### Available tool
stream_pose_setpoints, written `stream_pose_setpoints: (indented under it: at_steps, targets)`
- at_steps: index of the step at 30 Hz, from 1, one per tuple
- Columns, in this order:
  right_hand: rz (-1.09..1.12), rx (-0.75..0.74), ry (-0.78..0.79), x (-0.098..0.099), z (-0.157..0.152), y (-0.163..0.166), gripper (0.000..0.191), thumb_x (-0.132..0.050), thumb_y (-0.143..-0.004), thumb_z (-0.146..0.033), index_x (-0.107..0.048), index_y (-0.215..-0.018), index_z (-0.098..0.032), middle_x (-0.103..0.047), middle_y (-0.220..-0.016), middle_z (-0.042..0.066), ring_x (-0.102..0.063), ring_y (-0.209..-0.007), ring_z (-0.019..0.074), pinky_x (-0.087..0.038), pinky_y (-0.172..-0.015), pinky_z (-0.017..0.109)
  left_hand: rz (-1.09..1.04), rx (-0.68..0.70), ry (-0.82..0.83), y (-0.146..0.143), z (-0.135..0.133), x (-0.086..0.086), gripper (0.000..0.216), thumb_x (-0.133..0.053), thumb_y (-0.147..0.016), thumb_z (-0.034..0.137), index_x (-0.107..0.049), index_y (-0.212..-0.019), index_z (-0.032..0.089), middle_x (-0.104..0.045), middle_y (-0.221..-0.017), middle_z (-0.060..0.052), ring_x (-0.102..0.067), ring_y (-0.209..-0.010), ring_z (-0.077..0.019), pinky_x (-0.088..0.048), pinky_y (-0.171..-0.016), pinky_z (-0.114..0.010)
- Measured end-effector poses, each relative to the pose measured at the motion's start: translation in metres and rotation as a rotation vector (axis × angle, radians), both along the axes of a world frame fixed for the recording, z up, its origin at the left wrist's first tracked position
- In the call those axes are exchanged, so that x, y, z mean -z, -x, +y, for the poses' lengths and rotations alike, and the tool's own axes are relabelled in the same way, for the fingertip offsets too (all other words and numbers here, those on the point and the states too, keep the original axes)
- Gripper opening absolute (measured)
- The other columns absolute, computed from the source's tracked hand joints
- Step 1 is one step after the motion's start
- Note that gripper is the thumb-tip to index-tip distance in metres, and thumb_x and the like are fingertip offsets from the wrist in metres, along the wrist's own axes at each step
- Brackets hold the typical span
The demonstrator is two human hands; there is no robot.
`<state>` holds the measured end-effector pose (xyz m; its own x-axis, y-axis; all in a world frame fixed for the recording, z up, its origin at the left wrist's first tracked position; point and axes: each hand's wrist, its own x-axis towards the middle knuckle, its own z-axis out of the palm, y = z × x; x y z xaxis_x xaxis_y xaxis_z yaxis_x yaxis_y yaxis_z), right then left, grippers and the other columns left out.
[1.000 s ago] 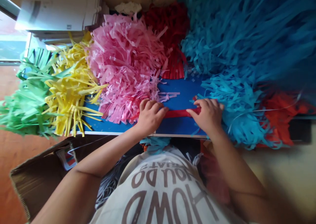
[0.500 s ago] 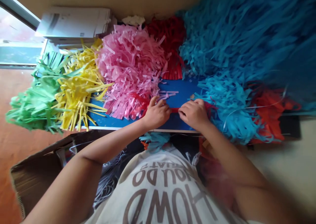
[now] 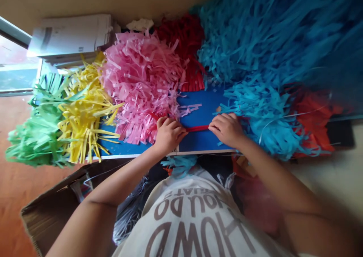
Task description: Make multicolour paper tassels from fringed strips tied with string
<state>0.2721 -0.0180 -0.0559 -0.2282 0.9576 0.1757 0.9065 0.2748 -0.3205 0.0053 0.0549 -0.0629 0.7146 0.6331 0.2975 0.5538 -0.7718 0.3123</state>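
Note:
A narrow twisted length of red tissue paper [image 3: 197,128] stretches between my two hands, low over the blue tabletop [image 3: 198,105]. My left hand [image 3: 169,134] is closed around one end, right beside the pink fringed tissue paper [image 3: 141,79]. My right hand [image 3: 226,129] pinches the other end, close to the light blue fringed paper [image 3: 261,113]. A little red fringe shows past each hand, mostly hidden by the fingers and the paper around it.
Yellow fringe [image 3: 85,113] and green fringe [image 3: 39,132] lie to the left. Dark red fringe [image 3: 190,53] and a large blue fringed mass [image 3: 255,34] stand behind. White boxes [image 3: 70,34] are at the back left. An open cardboard box [image 3: 53,211] sits below the table edge.
My hands have moved further apart, so more of the red twisted paper shows between them. The camera view has shifted slightly.

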Motion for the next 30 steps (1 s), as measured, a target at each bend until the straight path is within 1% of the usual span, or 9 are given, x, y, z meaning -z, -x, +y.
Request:
stream_pose_setpoints:
  at_steps: [5,9,14,16,18,21,23,26,30]
  targets:
    - [0.022,0.043,0.102,-0.005,0.008,0.004,0.020,-0.060,-0.092,-0.026,-0.065,-0.074,-0.020,-0.067,-0.082,0.003,-0.056,-0.082,0.0199,-0.027,-0.077,0.036,0.083,-0.098,0.144,-0.004,0.001,-0.004,0.028,-0.059,-0.096,0.042,-0.075,-0.083,0.022,-0.073,-0.088,-0.005,-0.058,-0.092,-0.0251,-0.035,-0.092,-0.047]
    - [0.008,0.097,0.178,-0.006,0.012,0.007,0.018,-0.060,-0.088,-0.023,-0.062,-0.070,-0.020,-0.065,-0.078,0.002,-0.056,-0.081,0.0193,-0.026,-0.075,0.035,0.190,-0.101,0.157,-0.010,0.002,-0.011,0.032,-0.054,-0.097,0.039,-0.073,-0.082,0.019,-0.070,-0.085,-0.008,-0.056,-0.091,-0.0274,-0.036,-0.090,-0.050]
    - [-0.069,0.145,0.266,-0.014,0.018,0.010,0.018,-0.065,-0.083,-0.023,-0.059,-0.066,-0.020,-0.065,-0.077,0.001,-0.055,-0.079,0.0189,-0.023,-0.071,0.035,0.239,-0.114,0.153,-0.012,0.005,-0.013,0.026,-0.059,-0.094,0.039,-0.072,-0.082,0.019,-0.069,-0.085,-0.009,-0.056,-0.092,-0.0286,-0.036,-0.090,-0.051]
    - [-0.133,0.142,0.222,-0.020,0.018,0.013,0.011,-0.067,-0.084,-0.025,-0.063,-0.075,-0.020,-0.067,-0.082,0.002,-0.055,-0.083,0.0203,-0.024,-0.073,0.036,0.207,-0.077,0.115,-0.012,0.006,-0.012,0.018,-0.060,-0.094,0.035,-0.073,-0.092,0.023,-0.069,-0.090,-0.008,-0.056,-0.094,-0.0283,-0.034,-0.092,-0.051]
    - [-0.212,0.053,0.112,-0.025,0.016,0.017,0.006,-0.063,-0.089,-0.022,-0.066,-0.085,-0.021,-0.070,-0.091,0.004,-0.055,-0.092,0.0221,-0.025,-0.080,0.038,0.146,0.015,0.057,-0.011,0.006,-0.010,0.015,-0.059,-0.096,0.031,-0.074,-0.097,0.028,-0.070,-0.094,-0.005,-0.056,-0.098,-0.0271,-0.031,-0.097,-0.051]
    - [-0.269,-0.164,-0.049,-0.026,0.011,0.026,0.021,-0.051,-0.098,-0.016,-0.069,-0.089,-0.023,-0.073,-0.094,0.001,-0.052,-0.100,0.0212,-0.021,-0.092,0.042,0.087,0.111,-0.025,-0.012,0.004,-0.008,0.019,-0.058,-0.098,0.032,-0.074,-0.087,0.029,-0.071,-0.091,-0.001,-0.057,-0.103,-0.0254,-0.027,-0.103,-0.049]
    - [-0.260,-0.230,-0.091,-0.021,0.009,0.030,0.028,-0.046,-0.100,-0.015,-0.070,-0.089,-0.023,-0.073,-0.088,0.000,-0.052,-0.098,0.0195,-0.020,-0.094,0.042,0.088,0.117,-0.065,-0.014,0.002,-0.007,0.021,-0.058,-0.098,0.032,-0.074,-0.085,0.027,-0.072,-0.091,-0.002,-0.057,-0.103,-0.0253,-0.026,-0.104,-0.050]
    - [-0.226,-0.222,-0.084,-0.012,0.011,0.032,0.032,-0.044,-0.101,-0.017,-0.070,-0.083,-0.022,-0.073,-0.083,0.001,-0.052,-0.090,0.0185,-0.021,-0.092,0.041,0.100,0.128,-0.110,-0.018,-0.003,-0.007,0.019,-0.057,-0.096,0.029,-0.074,-0.088,0.025,-0.072,-0.093,-0.003,-0.058,-0.102,-0.0265,-0.027,-0.103,-0.052]
    - [-0.131,-0.139,-0.080,-0.011,0.015,0.034,0.024,-0.053,-0.097,-0.021,-0.069,-0.079,-0.021,-0.073,-0.083,0.003,-0.054,-0.089,0.0194,-0.023,-0.089,0.041,0.088,0.093,-0.176,-0.026,-0.005,-0.005,0.021,-0.055,-0.097,0.029,-0.072,-0.087,0.024,-0.073,-0.089,-0.003,-0.059,-0.098,-0.0248,-0.032,-0.099,-0.050]
